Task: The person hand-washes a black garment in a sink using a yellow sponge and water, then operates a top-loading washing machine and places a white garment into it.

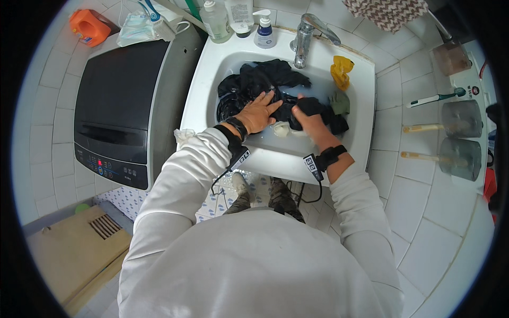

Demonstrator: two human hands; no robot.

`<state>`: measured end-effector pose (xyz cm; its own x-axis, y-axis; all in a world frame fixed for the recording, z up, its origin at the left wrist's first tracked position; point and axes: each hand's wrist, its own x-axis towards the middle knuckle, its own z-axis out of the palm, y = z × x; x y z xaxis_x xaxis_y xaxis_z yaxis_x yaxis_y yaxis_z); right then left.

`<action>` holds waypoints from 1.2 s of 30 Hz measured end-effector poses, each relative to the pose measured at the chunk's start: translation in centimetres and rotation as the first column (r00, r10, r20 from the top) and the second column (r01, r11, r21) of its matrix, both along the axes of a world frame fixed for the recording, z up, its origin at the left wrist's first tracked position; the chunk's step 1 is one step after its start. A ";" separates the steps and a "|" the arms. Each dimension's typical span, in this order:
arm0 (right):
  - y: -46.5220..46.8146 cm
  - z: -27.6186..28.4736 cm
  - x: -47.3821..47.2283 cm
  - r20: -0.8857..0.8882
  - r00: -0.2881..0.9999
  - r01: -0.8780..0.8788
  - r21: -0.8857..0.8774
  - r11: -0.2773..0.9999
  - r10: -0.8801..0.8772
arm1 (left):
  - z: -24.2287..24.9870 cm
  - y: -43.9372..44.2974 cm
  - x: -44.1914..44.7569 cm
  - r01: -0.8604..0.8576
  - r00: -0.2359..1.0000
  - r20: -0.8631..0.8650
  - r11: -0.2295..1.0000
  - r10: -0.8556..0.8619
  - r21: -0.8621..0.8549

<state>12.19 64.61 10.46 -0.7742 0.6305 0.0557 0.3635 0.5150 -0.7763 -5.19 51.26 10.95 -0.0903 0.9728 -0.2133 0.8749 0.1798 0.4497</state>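
A dark, wet garment point(274, 73) lies bunched in cloudy water inside the white washbasin point(199, 115). My left hand point(259, 113) rests palm down on the left part of this cloth, its fingers spread. Farther right, my right hand point(312, 124), slightly blurred, grips a bunched piece of dark cloth point(312, 105). Between and below the hands, a pale cloth item point(281, 129) shows in the water. An olive-green cloth point(340, 103) sits against the basin's right side. Above it, a yellow cloth point(341, 72) hangs over the inner wall.
A chrome faucet point(303, 41) stands at the basin's back, beside a pump bottle point(265, 31) and a clear bottle point(216, 24). To the left is a top-loading washing machine point(119, 99) with a brush point(161, 26) on it. Cups point(461, 119) line the right wall.
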 end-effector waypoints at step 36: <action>-1.7 6.0 -4.8 -0.253 0.626 -0.452 -0.889 -0.078 -0.737 | 4.2 1.6 2.7 -0.637 -0.534 0.845 0.666 -0.017 -0.389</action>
